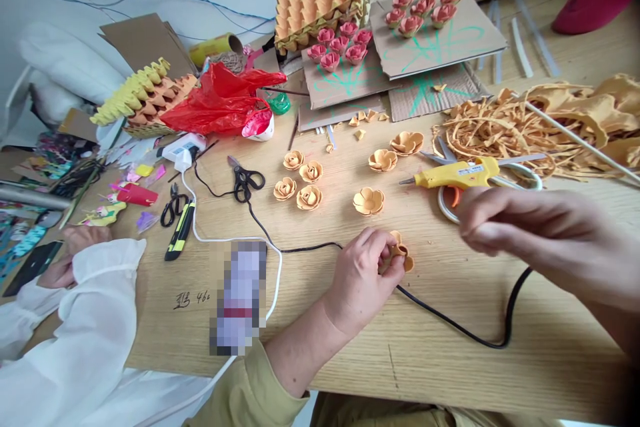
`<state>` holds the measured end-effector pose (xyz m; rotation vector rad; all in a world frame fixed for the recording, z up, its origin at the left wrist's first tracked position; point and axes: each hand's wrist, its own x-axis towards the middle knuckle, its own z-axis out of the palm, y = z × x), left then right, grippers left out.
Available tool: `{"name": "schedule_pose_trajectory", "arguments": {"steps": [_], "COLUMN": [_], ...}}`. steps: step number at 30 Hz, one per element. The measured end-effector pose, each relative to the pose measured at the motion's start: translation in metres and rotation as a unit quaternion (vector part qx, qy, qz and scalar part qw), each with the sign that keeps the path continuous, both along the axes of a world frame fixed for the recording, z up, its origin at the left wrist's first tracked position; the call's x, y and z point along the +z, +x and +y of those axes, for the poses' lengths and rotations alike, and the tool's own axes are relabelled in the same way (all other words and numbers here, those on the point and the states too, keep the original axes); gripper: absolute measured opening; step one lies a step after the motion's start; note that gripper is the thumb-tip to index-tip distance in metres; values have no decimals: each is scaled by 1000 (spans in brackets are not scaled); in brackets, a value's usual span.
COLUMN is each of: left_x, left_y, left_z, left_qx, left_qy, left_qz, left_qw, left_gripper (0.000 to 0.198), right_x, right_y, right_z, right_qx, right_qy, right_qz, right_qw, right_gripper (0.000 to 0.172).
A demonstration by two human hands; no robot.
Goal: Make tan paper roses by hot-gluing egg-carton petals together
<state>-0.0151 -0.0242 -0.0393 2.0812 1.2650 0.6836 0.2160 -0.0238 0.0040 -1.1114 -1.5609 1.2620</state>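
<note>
My left hand (363, 270) pinches a small orange-tan petalled flower (409, 261) just above the table; its fingers cover part of the petals. My right hand (530, 230) is raised on the right, blurred, thumb and fingertips pressed together; anything between them cannot be made out. Behind that hand lies a yellow hot glue gun (455, 175), nozzle pointing left, its handle hidden. White-handled scissors (525, 170) lie under the gun. Beyond my left hand are open tan flowers (369, 201) and several tighter tan rosettes (309, 197).
A black cord (450, 327) loops across the table front. Black scissors (243, 180), a utility knife (180, 232) and a blurred-out phone (240, 300) lie left. Pink flowers stand on cardboard (440, 50) behind; tan scraps (480, 130) are heaped right. Another person's sleeve (100, 300) rests left.
</note>
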Motion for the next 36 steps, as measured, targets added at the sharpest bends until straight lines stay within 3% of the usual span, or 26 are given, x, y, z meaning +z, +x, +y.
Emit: {"name": "schedule_pose_trajectory", "arguments": {"steps": [4,6,9,11,13,15,36], "left_x": [-2,-3,-3,-2,-1,0,-2], "left_y": [-1,-1,-1,0,0,0,-2], "left_z": [0,0,0,0,0,0,0], "left_qx": [-3,-5,0,1,-1,-2,-25], "left_qy": [1,4,8,9,9,10,11], "left_qz": [-8,-10,-5,0,4,4,-10], "left_qw": [1000,1000,1000,1000,1000,1000,1000], "left_gripper": [15,14,14,14,14,14,14], "right_x": [8,5,-6,-17,-27,-35,-43], "right_y": [17,18,7,-4,-14,-21,-33], "right_z": [-4,-3,1,3,4,3,-1], "right_qx": [-114,-139,-95,-43,26,52,56], "right_qy": [21,26,63,123,166,167,178], "right_qz": [161,120,-77,-197,-254,-288,-281], "right_qw": [980,983,991,972,953,942,941], "right_gripper": [25,28,12,15,13,15,22]}}
